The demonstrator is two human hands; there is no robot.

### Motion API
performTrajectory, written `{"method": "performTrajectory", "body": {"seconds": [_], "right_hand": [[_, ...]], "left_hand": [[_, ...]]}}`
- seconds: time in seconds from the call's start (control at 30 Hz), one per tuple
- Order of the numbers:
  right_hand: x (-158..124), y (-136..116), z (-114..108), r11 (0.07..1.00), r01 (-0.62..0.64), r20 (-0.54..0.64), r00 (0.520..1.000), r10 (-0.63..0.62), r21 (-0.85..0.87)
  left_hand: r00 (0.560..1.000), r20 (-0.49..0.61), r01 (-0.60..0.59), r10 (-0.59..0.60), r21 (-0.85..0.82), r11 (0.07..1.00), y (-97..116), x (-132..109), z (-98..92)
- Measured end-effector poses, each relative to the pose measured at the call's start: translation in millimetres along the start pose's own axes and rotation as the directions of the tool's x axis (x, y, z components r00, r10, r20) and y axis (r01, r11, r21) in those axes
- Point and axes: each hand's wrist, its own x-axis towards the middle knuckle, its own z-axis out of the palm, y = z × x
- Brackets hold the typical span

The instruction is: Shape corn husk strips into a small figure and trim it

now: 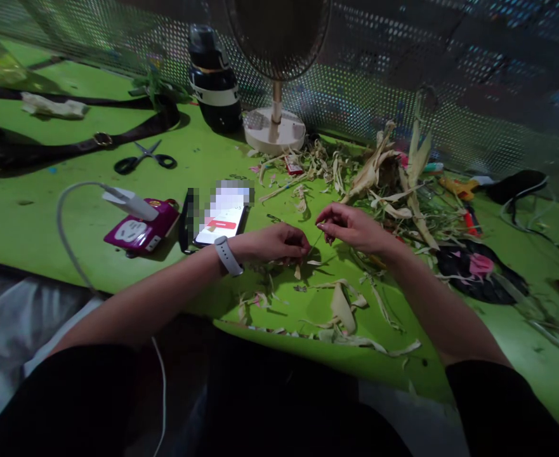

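Observation:
Above the green table, my left hand [286, 242] is closed in a pinch, with a grey watch on its wrist. A thin dark strand [315, 240] runs from its fingertips up to my right hand [348, 226], whose thumb and forefinger pinch the other end. Whether the strand is wire or plant stem I cannot tell. Pale dry husk strips [341, 308] lie scattered in front of and below both hands. Just beyond my right hand is a heap of dried husks [379, 165] mixed with green stems. A lit phone [224, 212] lies left of my left hand.
A purple power socket [141, 230] with a plugged-in charger, and scissors [144, 157] with blades apart, are on the left. A black bottle [215, 89] and a fan [275, 130] stand at the back. A yellow glue gun [460, 187] and black pad [481, 273] are right.

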Motion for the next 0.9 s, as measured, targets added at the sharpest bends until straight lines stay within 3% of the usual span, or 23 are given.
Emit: {"method": "performTrajectory", "body": {"seconds": [0.17,0.4,0.47,0.53,0.6,0.63,0.67,0.73,0.77,0.83,0.9], "right_hand": [[4,5,11,1.000,0.004,-0.056,0.998,-0.003,0.016],[9,17,26,1.000,0.008,-0.131,0.991,-0.007,0.003],[8,15,28,0.994,0.045,-0.171,0.983,-0.060,-0.095],[4,8,28,0.945,0.105,-0.264,0.945,-0.192,-0.311],[-4,-3,28,0.821,0.126,-0.314,0.883,-0.349,-0.557],[-9,-10,29,0.758,0.121,-0.292,0.875,-0.387,-0.641],[-13,-16,29,0.711,0.124,-0.226,0.899,-0.376,-0.692],[-20,-25,32,0.684,0.143,-0.024,0.973,-0.229,-0.716],[-23,-28,34,0.683,0.133,0.046,0.988,-0.145,-0.718],[-24,-30,38,0.696,0.066,0.090,0.996,-0.002,-0.715],[-24,-29,42,0.713,-0.021,0.047,0.996,0.076,-0.700]], "left_hand": [[0.994,0.101,-0.034,0.029,0.047,0.998,0,-2,-4.6],[0.987,0.139,-0.100,0.086,0.102,0.990,4,-4,-4.2],[0.992,0.101,-0.091,0.081,0.103,0.991,3,-3,-2.7],[0.997,0.053,-0.054,0.048,0.106,0.993,3,-3,-1.4],[1.000,0.009,-0.023,0.022,0.120,0.992,3,-3,-0.6],[1.000,-0.007,-0.019,0.020,0.130,0.991,3,-2,-0.4],[1.000,-0.018,-0.020,0.023,0.134,0.991,3,-2,-0.4],[0.999,-0.019,-0.030,0.032,0.120,0.992,2,-1,-0.8],[0.999,-0.011,-0.034,0.035,0.110,0.993,2,-1,-1.1],[0.999,0.001,-0.041,0.041,0.101,0.994,1,1,-1.7],[0.999,-0.009,-0.051,0.053,0.108,0.993,0,1,-2.2]]}}
